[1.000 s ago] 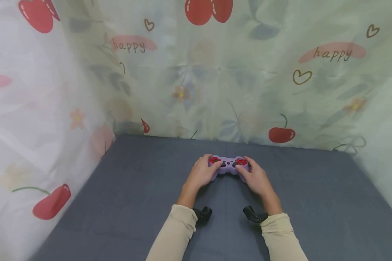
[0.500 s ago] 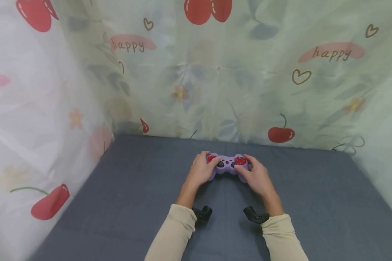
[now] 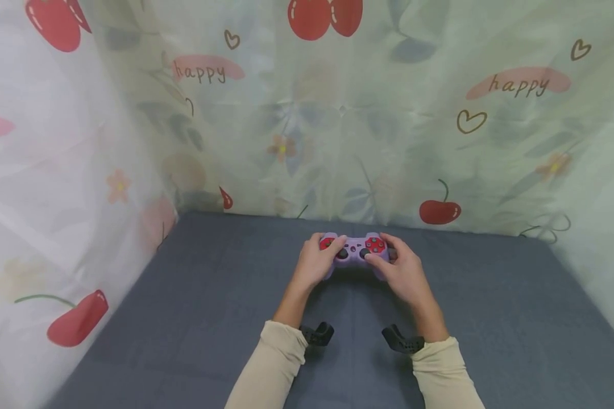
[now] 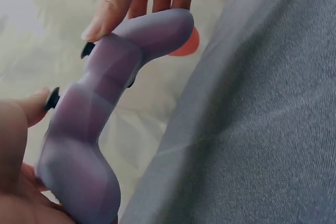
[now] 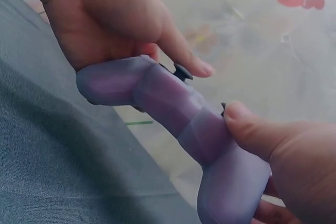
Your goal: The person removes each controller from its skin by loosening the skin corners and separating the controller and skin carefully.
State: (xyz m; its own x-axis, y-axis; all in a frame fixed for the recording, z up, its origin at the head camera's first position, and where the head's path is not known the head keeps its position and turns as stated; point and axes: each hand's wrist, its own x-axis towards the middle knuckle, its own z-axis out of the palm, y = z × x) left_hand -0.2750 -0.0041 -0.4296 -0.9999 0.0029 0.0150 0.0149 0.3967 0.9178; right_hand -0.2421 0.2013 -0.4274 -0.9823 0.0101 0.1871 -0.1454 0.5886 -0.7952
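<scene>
1. Two printed curtains [image 3: 337,113] back the grey desk [image 3: 184,318] we work over.
2. Our left hand [image 3: 314,266] and right hand [image 3: 401,272] each curl round a purple controller [image 3: 355,250] horn, thumbs apparently on its sticks; we hold it above the desk's far middle.

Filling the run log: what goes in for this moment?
hands: both grip purple controller | thumbs: on sticks | controller: above grey surface
</scene>
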